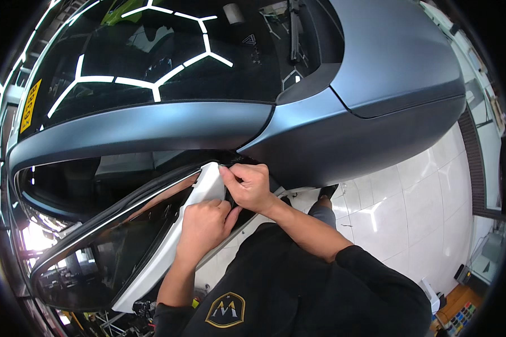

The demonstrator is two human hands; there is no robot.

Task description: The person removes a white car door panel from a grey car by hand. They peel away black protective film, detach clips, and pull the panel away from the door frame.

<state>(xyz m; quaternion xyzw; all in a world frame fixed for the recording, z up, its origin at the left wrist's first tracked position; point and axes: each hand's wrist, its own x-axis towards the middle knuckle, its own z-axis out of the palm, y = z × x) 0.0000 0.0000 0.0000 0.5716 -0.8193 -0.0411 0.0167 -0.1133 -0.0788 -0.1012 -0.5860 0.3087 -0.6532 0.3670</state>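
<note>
A matte blue-grey car (163, 122) stands with its front door swung out beside me. Along that door runs a white panel (199, 191), narrow at its upper front corner and reaching down past the dark door window (107, 253). My right hand (248, 184) is closed in a pinch at the panel's front tip. My left hand (202, 227) rests lower on the same panel, fingers curled and thumb bent toward the panel's front edge. What lies between the fingertips of either hand is hidden or too small to make out.
The windshield (152, 56) and hood (399, 50) fill the far side. White floor tiles (388, 219) lie to the right. A wooden surface with small coloured items (461, 320) sits at lower right. Clutter (112, 321) shows below the door.
</note>
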